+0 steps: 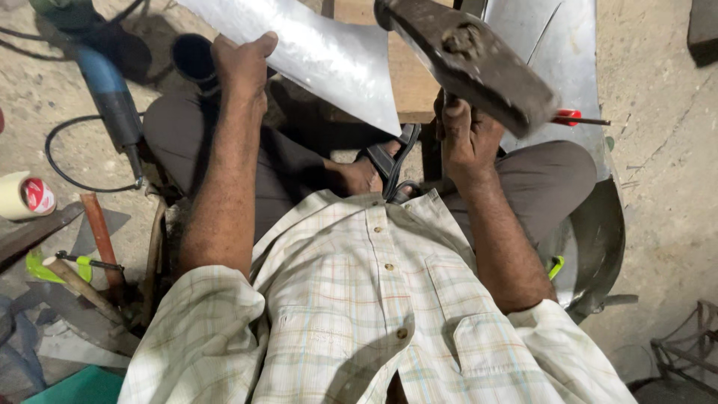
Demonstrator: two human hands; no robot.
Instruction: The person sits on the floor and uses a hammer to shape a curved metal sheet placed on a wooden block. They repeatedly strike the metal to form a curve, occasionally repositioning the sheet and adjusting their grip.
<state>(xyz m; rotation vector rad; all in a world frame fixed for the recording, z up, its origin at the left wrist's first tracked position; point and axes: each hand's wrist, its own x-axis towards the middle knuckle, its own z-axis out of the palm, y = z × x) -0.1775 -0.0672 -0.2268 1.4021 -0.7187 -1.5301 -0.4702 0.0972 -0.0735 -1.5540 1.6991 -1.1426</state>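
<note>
My left hand (241, 63) grips the near edge of a shiny pointed metal sheet (329, 52) that lies over a wooden block (407, 82). My right hand (467, 135) is closed around the handle of a hammer, whose dark worn head (471, 60) is raised close to the camera above the sheet. I sit on the ground in a checked shirt, knees apart, one sandalled foot (374, 168) under the sheet.
A blue power tool (108, 93) with a black cable lies at the left. A tape roll (26, 196), wooden-handled tools (101, 239) and scrap lie at lower left. More curved sheet metal (576, 67) and a red-handled tool (570, 117) lie at the right, on the concrete floor.
</note>
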